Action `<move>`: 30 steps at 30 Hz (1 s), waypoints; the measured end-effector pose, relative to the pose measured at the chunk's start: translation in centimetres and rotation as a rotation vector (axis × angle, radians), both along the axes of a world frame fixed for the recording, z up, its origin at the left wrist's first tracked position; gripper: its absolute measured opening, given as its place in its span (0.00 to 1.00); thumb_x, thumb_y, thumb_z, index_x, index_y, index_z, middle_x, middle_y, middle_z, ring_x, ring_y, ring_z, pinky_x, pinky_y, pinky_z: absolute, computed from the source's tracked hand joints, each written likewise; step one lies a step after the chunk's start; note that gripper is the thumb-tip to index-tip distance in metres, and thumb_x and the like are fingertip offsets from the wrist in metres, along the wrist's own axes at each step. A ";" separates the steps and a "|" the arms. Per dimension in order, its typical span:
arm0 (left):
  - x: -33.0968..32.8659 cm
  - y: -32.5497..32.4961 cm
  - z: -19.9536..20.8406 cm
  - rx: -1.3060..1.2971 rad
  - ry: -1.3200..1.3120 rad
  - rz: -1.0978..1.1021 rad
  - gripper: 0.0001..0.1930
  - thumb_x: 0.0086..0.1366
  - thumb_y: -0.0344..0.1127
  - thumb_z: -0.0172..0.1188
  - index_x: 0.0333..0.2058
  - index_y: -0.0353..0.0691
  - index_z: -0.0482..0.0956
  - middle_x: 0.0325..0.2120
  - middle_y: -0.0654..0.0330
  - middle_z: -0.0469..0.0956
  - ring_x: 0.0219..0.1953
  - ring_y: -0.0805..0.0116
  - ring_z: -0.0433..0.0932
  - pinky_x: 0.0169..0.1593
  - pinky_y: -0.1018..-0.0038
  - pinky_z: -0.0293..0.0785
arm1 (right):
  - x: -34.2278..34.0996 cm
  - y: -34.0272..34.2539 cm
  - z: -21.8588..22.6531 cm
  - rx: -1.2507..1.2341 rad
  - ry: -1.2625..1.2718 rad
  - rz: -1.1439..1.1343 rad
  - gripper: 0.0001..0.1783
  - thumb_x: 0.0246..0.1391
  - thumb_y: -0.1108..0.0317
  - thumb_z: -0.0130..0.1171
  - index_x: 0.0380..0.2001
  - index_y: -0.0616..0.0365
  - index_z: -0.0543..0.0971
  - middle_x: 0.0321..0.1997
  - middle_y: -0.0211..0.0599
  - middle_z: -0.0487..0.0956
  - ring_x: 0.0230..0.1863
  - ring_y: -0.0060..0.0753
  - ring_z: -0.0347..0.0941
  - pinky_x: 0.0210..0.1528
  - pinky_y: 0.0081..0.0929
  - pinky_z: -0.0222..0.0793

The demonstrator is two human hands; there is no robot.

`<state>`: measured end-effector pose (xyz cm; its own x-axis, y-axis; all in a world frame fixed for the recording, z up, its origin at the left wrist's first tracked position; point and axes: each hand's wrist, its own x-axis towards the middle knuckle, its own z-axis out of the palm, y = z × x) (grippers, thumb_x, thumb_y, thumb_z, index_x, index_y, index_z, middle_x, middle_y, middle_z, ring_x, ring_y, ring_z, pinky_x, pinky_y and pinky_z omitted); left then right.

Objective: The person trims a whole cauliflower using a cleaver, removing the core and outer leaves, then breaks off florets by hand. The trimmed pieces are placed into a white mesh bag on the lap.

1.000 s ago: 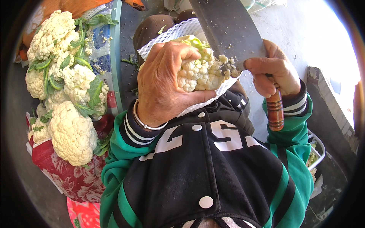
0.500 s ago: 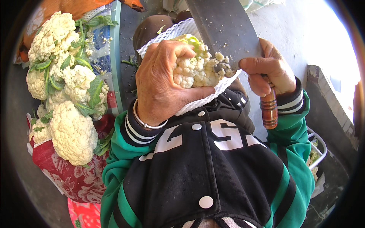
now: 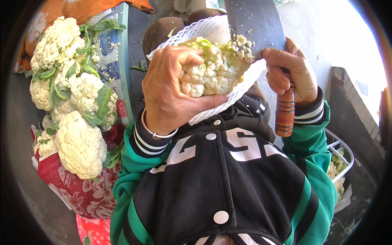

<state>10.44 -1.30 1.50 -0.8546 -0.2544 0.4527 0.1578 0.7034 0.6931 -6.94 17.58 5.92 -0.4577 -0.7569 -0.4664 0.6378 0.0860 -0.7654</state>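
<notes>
My left hand point(image 3: 169, 83) is closed around a cream-white cauliflower point(image 3: 212, 75) over my lap, thumb along its near side. A white foam net point(image 3: 196, 30) lies beneath it. In my right hand point(image 3: 290, 71) is a cleaver, its turned wooden handle point(image 3: 285, 112) pointing toward me. The cleaver's broad grey blade point(image 3: 257, 24) stretches away from me, dotted with crumbs. My right thumb and fingers pinch the blade's base beside the handle. A small cluster of cauliflower bits point(image 3: 243, 48) sits at the blade's edge, next to the cauliflower's right side.
Several cauliflowers point(image 3: 79, 145) with green leaves are piled on my left, partly over a dark red patterned cloth point(image 3: 81, 190). An orange cloth point(image 3: 94, 8) lies behind them. At right, a white-rimmed basket point(image 3: 345, 163) holds more cauliflower pieces, near a grey ledge point(image 3: 357, 106).
The blade has shifted slightly right, and the cut bits at its edge now stand more apart from the cauliflower. The cauliflower has turned a little in my left hand, showing more of its right side.
</notes>
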 end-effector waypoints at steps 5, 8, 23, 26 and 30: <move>0.1 -0.2 0.0 -0.025 -0.010 -0.026 0.37 0.38 0.49 0.84 0.44 0.45 0.72 0.44 0.56 0.78 0.48 0.55 0.77 0.51 0.62 0.75 | 0.0 0.0 0.4 0.062 0.152 0.021 0.07 0.59 0.73 0.59 0.29 0.64 0.76 0.12 0.35 0.75 0.08 0.25 0.67 0.15 0.20 0.67; 0.1 -0.2 -0.1 -0.033 0.000 -0.031 0.37 0.38 0.49 0.84 0.44 0.45 0.72 0.44 0.56 0.78 0.48 0.56 0.78 0.51 0.62 0.76 | -0.4 -0.1 0.2 0.049 0.186 0.051 0.06 0.58 0.72 0.60 0.30 0.63 0.76 0.12 0.35 0.75 0.08 0.25 0.67 0.15 0.20 0.68; 1.6 -2.5 -1.0 0.613 0.116 -0.018 0.42 0.38 0.41 0.87 0.48 0.40 0.66 0.48 0.54 0.72 0.50 0.66 0.77 0.55 0.72 0.77 | -2.1 1.2 -2.1 -0.142 0.053 -0.204 0.03 0.61 0.75 0.55 0.34 0.63 0.74 0.14 0.32 0.72 0.09 0.21 0.64 0.15 0.18 0.67; 1.1 -1.9 -0.4 0.496 0.050 -0.013 0.40 0.37 0.43 0.87 0.45 0.41 0.69 0.47 0.54 0.74 0.49 0.63 0.77 0.54 0.68 0.77 | -1.7 0.5 -2.0 -0.136 0.021 -0.236 0.03 0.62 0.75 0.55 0.36 0.64 0.73 0.14 0.32 0.71 0.09 0.21 0.63 0.15 0.18 0.67; 0.9 -0.4 0.3 -0.045 -0.027 -0.125 0.35 0.38 0.51 0.83 0.42 0.47 0.73 0.45 0.57 0.79 0.48 0.54 0.78 0.52 0.63 0.76 | -1.9 -0.3 -2.0 -0.223 -0.017 -0.184 0.03 0.62 0.76 0.55 0.36 0.65 0.73 0.19 0.35 0.74 0.11 0.18 0.62 0.16 0.16 0.67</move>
